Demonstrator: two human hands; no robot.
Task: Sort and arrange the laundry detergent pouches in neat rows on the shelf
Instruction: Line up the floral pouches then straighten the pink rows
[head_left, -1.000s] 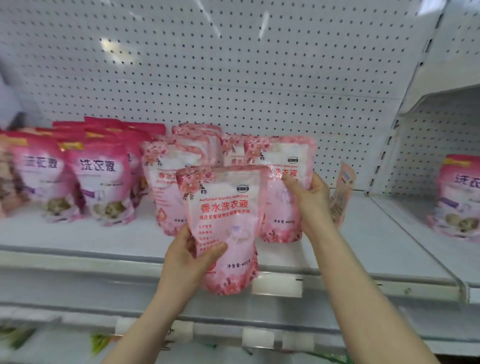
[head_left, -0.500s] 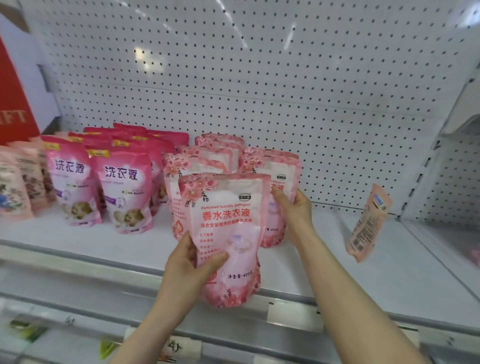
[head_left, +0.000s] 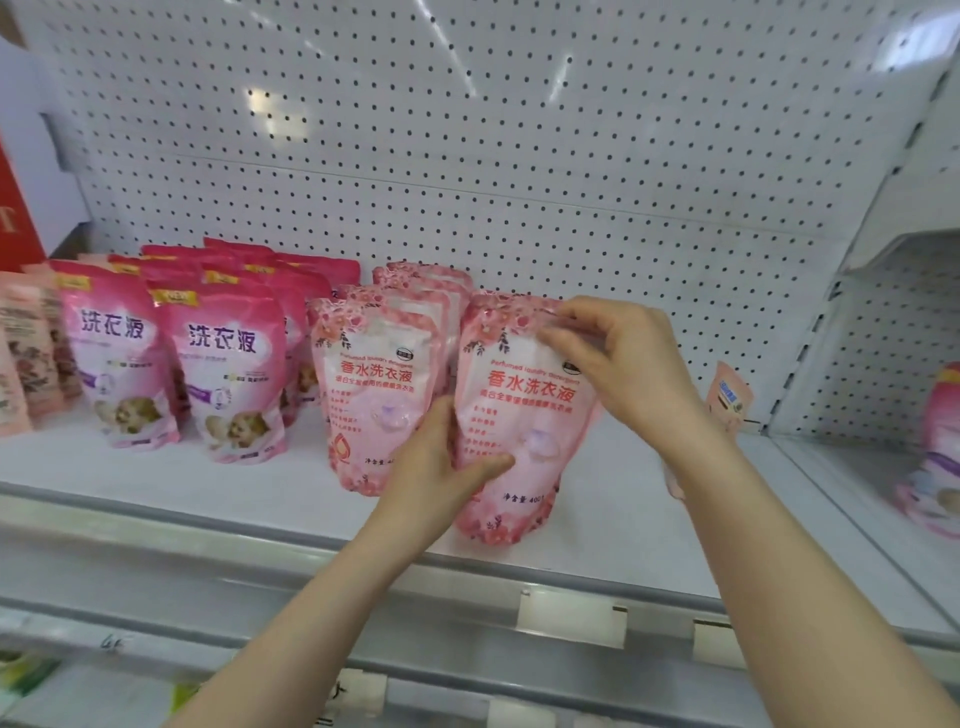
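Along the front rail of the white metal shelf (head_left: 208, 483) sit blank white price-label holders (head_left: 571, 618). Just above that rail, the left hand (head_left: 436, 467) grips the lower left edge of a pale pink floral detergent pouch (head_left: 524, 415), with the thumb across its front and the fingers (head_left: 441, 415) behind. Half a second ago this pouch hung out in front of the shelf lip. It now stands upright with its base down on the shelf near the front edge, though full contact cannot be told. The right hand (head_left: 618, 364), which was steadying a pouch further back, has come to this pouch's top right corner and pinches it with curled fingers.

Just beside it on the left stands a matching pale pink front pouch (head_left: 374, 384), heading a column of the same kind that runs back. More matching pouches stand behind the held one. Further left, two rows of magenta detergent pouches (head_left: 228, 364) stand upright, each running back. To the right, a small peach sachet (head_left: 727, 395) leans near the shelf's upright. Behind everything rises the white perforated back panel (head_left: 519, 156).
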